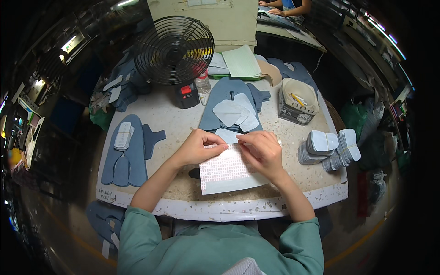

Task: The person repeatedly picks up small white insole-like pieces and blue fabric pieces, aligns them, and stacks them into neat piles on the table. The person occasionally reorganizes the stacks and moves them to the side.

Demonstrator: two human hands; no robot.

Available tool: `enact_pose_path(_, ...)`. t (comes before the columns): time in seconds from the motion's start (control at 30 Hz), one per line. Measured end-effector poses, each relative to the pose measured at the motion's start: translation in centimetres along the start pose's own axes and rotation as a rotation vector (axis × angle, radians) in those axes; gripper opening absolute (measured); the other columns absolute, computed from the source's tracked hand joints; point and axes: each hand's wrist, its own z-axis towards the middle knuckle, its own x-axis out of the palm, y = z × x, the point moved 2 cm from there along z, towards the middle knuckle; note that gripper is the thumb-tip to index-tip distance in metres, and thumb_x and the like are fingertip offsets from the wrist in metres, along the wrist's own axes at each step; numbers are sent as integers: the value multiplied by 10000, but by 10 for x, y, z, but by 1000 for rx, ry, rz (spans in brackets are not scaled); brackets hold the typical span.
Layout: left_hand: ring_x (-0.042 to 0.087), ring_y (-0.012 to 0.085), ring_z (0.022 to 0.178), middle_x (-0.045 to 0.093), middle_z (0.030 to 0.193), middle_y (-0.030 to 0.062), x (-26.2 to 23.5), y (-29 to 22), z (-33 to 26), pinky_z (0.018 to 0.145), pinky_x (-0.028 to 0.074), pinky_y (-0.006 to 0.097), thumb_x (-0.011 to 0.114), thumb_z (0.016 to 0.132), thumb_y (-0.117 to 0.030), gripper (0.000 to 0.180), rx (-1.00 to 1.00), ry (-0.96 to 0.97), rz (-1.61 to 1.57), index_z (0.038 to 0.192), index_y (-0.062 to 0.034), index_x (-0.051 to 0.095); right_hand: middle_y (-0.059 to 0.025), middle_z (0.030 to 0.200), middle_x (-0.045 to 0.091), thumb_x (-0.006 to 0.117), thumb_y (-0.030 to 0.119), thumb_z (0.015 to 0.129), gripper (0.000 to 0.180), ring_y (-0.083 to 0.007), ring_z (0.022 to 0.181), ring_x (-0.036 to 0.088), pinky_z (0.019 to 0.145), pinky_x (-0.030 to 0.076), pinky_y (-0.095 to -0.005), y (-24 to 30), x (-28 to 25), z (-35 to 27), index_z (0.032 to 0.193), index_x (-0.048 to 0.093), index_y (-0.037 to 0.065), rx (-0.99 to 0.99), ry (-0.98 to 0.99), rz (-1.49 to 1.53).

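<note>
A white sheet of small red-printed labels (229,172) is held over the near middle of the table, with a plain strip along its lower edge. My left hand (202,146) is closed on the sheet's upper left part, thumb on top. At its upper edge, my right hand (262,153) is closed in a pinch; whatever lies between those fingertips is too small to make out. Just beyond the hands, pale rounded fabric pieces (229,112) lie loosely on a stack of blue-grey cut pieces (211,120). One more pale piece (224,134) shows right behind my fingers.
A black fan (175,51) stands at the back beside a plastic bottle (202,83). More blue-grey pieces (110,158) lie left, topped by a banded bundle (123,136). At right are a bin with pens (295,114) and banded pale stacks (321,142). Another person (286,10) works beyond.
</note>
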Motion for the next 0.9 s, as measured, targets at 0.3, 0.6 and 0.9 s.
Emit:
enact_pose_path(0.3, 592, 55, 718, 689, 786, 30, 5, 2, 0, 645, 480, 212, 687, 874, -114, 163, -19, 26, -10, 900, 42, 725, -83, 975, 650, 686, -50, 756, 460, -186, 851, 662, 734, 537, -303, 2, 3, -1, 1194, 636, 81, 210, -22, 290)
enact_pose_path(0.6, 596, 58, 720, 694, 779, 42, 7, 3, 1, 666, 490, 220, 676, 862, -104, 161, -27, 23, -14, 903, 44, 725, -123, 1142, 522, 689, -120, 718, 588, -175, 867, 676, 785, 547, -291, 5, 10, -8, 1269, 576, 49, 97, 31, 225)
enact_pose_path(0.9, 637, 82, 743, 721, 800, 74, 11, 7, 1, 708, 503, 236, 665, 822, -97, 176, 13, 26, 24, 924, 29, 735, -160, 1299, 451, 640, -132, 721, 647, -252, 962, 635, 790, 578, -334, 7, 18, -7, 1318, 554, 103, 23, 96, 305)
